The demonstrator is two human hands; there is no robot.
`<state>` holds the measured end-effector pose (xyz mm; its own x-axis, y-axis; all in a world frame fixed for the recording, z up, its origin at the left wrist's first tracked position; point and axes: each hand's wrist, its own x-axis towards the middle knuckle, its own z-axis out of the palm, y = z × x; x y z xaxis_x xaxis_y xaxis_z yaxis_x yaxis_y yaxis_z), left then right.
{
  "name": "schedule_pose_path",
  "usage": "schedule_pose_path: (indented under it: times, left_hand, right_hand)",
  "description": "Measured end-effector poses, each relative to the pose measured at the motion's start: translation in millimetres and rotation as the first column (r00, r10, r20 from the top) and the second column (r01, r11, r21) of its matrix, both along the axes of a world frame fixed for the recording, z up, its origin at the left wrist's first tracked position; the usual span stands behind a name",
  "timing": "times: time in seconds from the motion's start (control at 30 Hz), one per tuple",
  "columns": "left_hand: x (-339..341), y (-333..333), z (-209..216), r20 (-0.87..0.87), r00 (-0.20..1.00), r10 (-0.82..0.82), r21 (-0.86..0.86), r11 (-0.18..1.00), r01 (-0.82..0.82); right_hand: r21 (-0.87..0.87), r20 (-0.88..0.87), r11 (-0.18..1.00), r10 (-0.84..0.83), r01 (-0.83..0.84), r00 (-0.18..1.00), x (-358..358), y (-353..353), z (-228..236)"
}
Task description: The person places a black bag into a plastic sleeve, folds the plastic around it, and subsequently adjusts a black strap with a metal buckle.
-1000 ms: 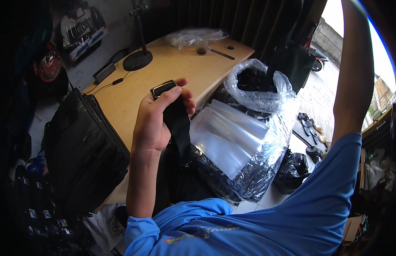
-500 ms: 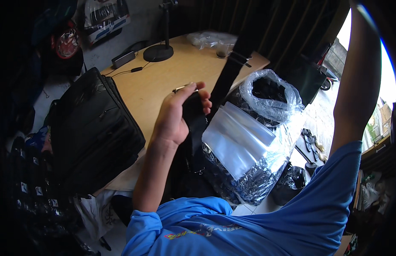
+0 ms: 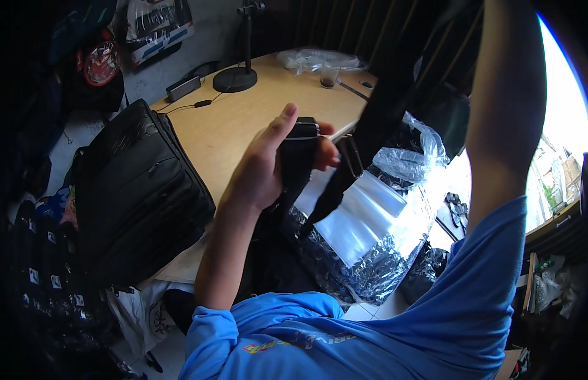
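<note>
My left hand (image 3: 252, 168) is above the table's front edge, thumb raised. Its fingers curl around the end of a black webbing strap (image 3: 297, 152), which has a metal-edged fitting at the top. Another length of black strap (image 3: 385, 104) runs from the upper right down past my fingers, and a metal slider buckle (image 3: 352, 156) sits on it. My right forearm (image 3: 506, 95) reaches up out of the picture, so the right hand is hidden. To the left of my left hand stands a large black bag (image 3: 142, 190).
A wooden table (image 3: 224, 130) holds a black stand (image 3: 235, 80), a plastic cup (image 3: 328, 77) and crumpled clear plastic (image 3: 319, 60). Right of it, clear plastic sleeves (image 3: 363, 215) lie on a plastic-wrapped bundle (image 3: 376, 275), with an open plastic bag (image 3: 411, 161) behind them.
My left hand has turned and opened its thumb, showing more of the strap end. The hanging strap's buckle has come down and nearer. My right arm has swung somewhat left.
</note>
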<state>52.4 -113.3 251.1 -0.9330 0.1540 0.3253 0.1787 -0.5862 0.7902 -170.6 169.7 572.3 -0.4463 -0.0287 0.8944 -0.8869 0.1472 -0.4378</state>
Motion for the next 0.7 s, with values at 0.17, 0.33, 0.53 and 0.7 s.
schedule_pose_path:
  times: [0.17,0.33,0.53,0.7]
  left_hand:
    - [-9.1,27.1,-2.9,-0.023,0.998,-0.050,0.010,0.999,0.050]
    - [-15.1,44.7,-3.5,-0.032,0.992,-0.126,0.030,0.991,0.127]
    - [-1.9,59.5,-13.1,-0.060,0.918,-0.391,0.185,0.900,0.395]
    - [24.0,58.0,12.5,-0.195,0.846,-0.497,-0.160,0.867,0.472]
  right_hand:
    - [-0.039,0.098,0.994,0.102,-0.099,0.990,-12.0,-11.1,-21.5]
    - [-0.108,0.185,0.969,0.240,-0.224,0.953,-10.4,-27.6,-45.9]
    - [-0.140,0.236,0.927,0.373,-0.349,0.897,-12.4,-57.8,-64.2]
    - [-0.144,0.270,0.894,0.448,-0.425,0.852,-7.8,-55.6,-65.6]
